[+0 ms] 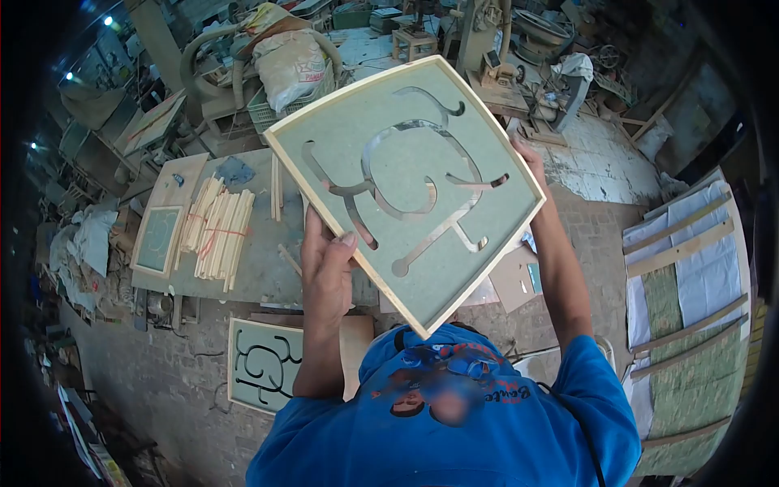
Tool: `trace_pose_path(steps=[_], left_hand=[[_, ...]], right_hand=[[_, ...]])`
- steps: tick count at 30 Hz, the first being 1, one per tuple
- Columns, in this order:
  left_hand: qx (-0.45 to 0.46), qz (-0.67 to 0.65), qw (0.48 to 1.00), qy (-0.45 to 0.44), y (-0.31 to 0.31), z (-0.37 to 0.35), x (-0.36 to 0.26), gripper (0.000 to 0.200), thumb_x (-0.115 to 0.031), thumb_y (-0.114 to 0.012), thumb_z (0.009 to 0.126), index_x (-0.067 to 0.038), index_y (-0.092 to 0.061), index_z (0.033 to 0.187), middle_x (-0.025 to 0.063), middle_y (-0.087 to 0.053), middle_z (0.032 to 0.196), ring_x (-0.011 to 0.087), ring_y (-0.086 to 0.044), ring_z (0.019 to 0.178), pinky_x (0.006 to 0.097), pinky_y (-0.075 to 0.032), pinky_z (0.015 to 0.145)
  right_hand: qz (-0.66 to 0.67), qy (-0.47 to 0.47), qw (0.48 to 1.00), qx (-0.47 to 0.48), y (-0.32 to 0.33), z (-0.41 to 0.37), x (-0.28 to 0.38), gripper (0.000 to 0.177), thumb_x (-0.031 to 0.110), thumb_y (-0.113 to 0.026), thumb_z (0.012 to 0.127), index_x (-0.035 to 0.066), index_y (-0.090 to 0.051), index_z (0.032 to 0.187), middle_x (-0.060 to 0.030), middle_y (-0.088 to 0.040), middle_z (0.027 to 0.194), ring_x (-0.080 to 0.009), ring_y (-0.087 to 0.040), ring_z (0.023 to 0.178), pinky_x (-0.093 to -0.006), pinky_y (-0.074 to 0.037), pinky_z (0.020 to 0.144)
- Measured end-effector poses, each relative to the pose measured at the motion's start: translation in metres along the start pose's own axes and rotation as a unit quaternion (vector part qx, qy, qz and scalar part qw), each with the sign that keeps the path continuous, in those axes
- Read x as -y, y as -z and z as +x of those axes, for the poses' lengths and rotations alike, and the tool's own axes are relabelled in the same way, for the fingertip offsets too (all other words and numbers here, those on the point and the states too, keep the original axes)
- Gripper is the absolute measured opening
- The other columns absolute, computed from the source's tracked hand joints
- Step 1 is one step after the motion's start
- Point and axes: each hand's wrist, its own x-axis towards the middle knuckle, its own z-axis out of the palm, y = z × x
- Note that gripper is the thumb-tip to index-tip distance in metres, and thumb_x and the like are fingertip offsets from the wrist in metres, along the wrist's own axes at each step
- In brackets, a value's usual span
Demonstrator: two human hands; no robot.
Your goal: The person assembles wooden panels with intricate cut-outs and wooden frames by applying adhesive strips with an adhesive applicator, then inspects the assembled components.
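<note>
Looks like a flat framed panel (406,170), four-sided and grey-green, bordered by a pale wooden rim (385,283) and patterned with curved slot-like shapes (369,158), some showing pale inside and others darker near the ends, around a broken ring in the middle. Sits held up at the upper centre of the frame, turned like a diamond, with broad face in view and one corner pointing towards the bottom.

Head-worn view, close above the chest, facing downward and apparently forward.
</note>
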Motion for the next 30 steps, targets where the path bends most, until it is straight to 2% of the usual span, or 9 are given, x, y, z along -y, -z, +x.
trace_pose_path(steps=[3, 5, 8, 11, 14, 19, 21, 28, 30], left_hand=[[-0.001, 0.022, 1.000, 0.011, 0.021, 0.002, 0.008, 0.070, -0.005, -0.045, 0.084, 0.002, -0.019, 0.148, 0.0139, -0.051, 0.119, 0.0148, -0.052, 0.094, 0.0308, -0.046, 0.089], [-0.027, 0.016, 0.998, 0.056, 0.035, 0.004, 0.014, 0.073, -0.012, -0.048, 0.083, 0.000, -0.019, 0.149, 0.0113, -0.053, 0.100, 0.0158, -0.055, 0.089, 0.0288, -0.049, 0.081], [-0.058, -0.005, 0.996, 0.072, 0.059, 0.004, 0.025, 0.073, -0.013, -0.049, 0.082, -0.002, -0.022, 0.149, 0.0095, -0.054, 0.095, 0.0165, -0.055, 0.089, 0.0295, -0.048, 0.083], [-0.075, 0.001, 0.993, 0.096, 0.072, 0.002, 0.025, 0.074, -0.013, -0.049, 0.082, -0.002, -0.022, 0.150, 0.0108, -0.051, 0.124, 0.0171, -0.055, 0.096, 0.0312, -0.046, 0.089], [-0.076, 0.003, 0.991, 0.107, 0.088, -0.002, 0.027, 0.074, -0.012, -0.048, 0.081, -0.002, -0.023, 0.150, 0.0098, -0.045, 0.135, 0.0172, -0.055, 0.099, 0.0315, -0.045, 0.091], [-0.093, 0.010, 0.989, 0.118, 0.106, -0.008, 0.029, 0.075, -0.012, -0.047, 0.079, -0.002, -0.023, 0.150, 0.0112, -0.050, 0.128, 0.0173, -0.055, 0.097, 0.0310, -0.045, 0.089], [-0.095, 0.019, 0.988, 0.122, 0.113, -0.011, 0.033, 0.075, -0.013, -0.048, 0.079, -0.002, -0.024, 0.150, 0.0118, -0.051, 0.126, 0.0174, -0.055, 0.097, 0.0308, -0.045, 0.088], [-0.114, 0.033, 0.985, 0.124, 0.115, -0.024, 0.031, 0.075, -0.013, -0.048, 0.078, -0.003, -0.025, 0.149, 0.0124, -0.050, 0.128, 0.0177, -0.056, 0.098, 0.0317, -0.046, 0.088], [-0.125, 0.034, 0.984, 0.124, 0.119, -0.030, 0.034, 0.076, -0.013, -0.048, 0.078, -0.003, -0.025, 0.149, 0.0109, -0.052, 0.123, 0.0169, -0.056, 0.097, 0.0315, -0.047, 0.086]], right_hand=[[-0.003, 0.007, 1.000, -0.004, 0.001, -0.003, -0.007, 0.035, 0.033, -0.051, 0.095, 0.001, -0.060, 0.107, -0.0147, -0.067, 0.073, -0.0264, -0.065, 0.052, -0.0343, -0.056, 0.047], [-0.008, -0.012, 1.000, -0.009, 0.007, -0.007, -0.010, 0.037, 0.033, -0.052, 0.094, 0.000, -0.059, 0.110, -0.0166, -0.067, 0.076, -0.0285, -0.066, 0.054, -0.0366, -0.057, 0.050], [-0.015, -0.052, 0.998, -0.010, 0.014, -0.005, -0.018, 0.040, 0.032, -0.052, 0.094, -0.002, -0.056, 0.115, -0.0205, -0.067, 0.081, -0.0327, -0.067, 0.059, -0.0413, -0.059, 0.054], [0.027, -0.081, 0.995, 0.058, 0.008, -0.004, -0.027, 0.041, 0.028, -0.057, 0.090, -0.003, -0.055, 0.117, -0.0232, -0.066, 0.089, -0.0360, -0.069, 0.069, -0.0450, -0.060, 0.060], [0.075, -0.102, 0.990, 0.060, 0.003, -0.006, -0.036, 0.041, 0.016, -0.063, 0.085, -0.004, -0.053, 0.120, -0.0248, -0.064, 0.104, -0.0382, -0.069, 0.084, -0.0492, -0.060, 0.065], [0.057, -0.108, 0.990, 0.069, -0.006, -0.004, -0.052, 0.043, 0.017, -0.065, 0.084, -0.004, -0.054, 0.120, -0.0230, -0.065, 0.103, -0.0367, -0.068, 0.084, -0.0492, -0.059, 0.066], [0.062, -0.104, 0.992, 0.024, -0.008, -0.006, -0.059, 0.043, 0.019, -0.066, 0.084, -0.003, -0.055, 0.120, -0.0205, -0.066, 0.102, -0.0345, -0.068, 0.081, -0.0485, -0.058, 0.067], [0.051, -0.130, 0.990, 0.036, 0.010, 0.000, -0.084, 0.040, 0.023, -0.065, 0.086, 0.001, -0.057, 0.119, -0.0179, -0.065, 0.104, -0.0332, -0.067, 0.080, -0.0481, -0.057, 0.069], [0.066, -0.139, 0.988, 0.003, 0.013, -0.002, -0.094, 0.041, 0.023, -0.064, 0.086, 0.001, -0.056, 0.120, -0.0180, -0.065, 0.105, -0.0337, -0.067, 0.080, -0.0472, -0.058, 0.069]])
